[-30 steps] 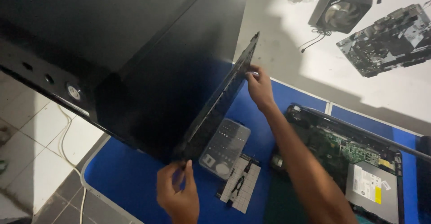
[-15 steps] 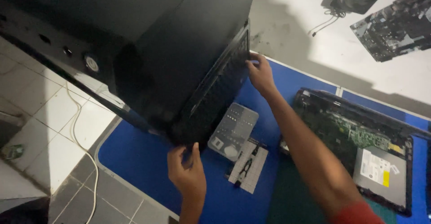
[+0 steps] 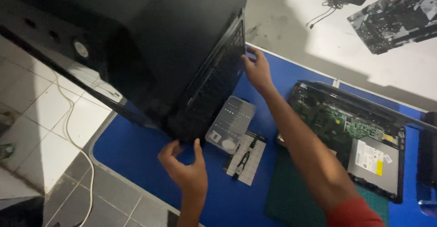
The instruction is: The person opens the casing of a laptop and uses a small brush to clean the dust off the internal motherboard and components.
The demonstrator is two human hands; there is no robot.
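Both hands, left hand (image 3: 186,170) and right hand (image 3: 257,70), grip opposite corners of the upended laptop panel (image 3: 211,86); slip risks dropping it onto the clear bit case (image 3: 231,124).

A black keyboard panel (image 3: 214,81) stands tilted on edge above the blue mat.
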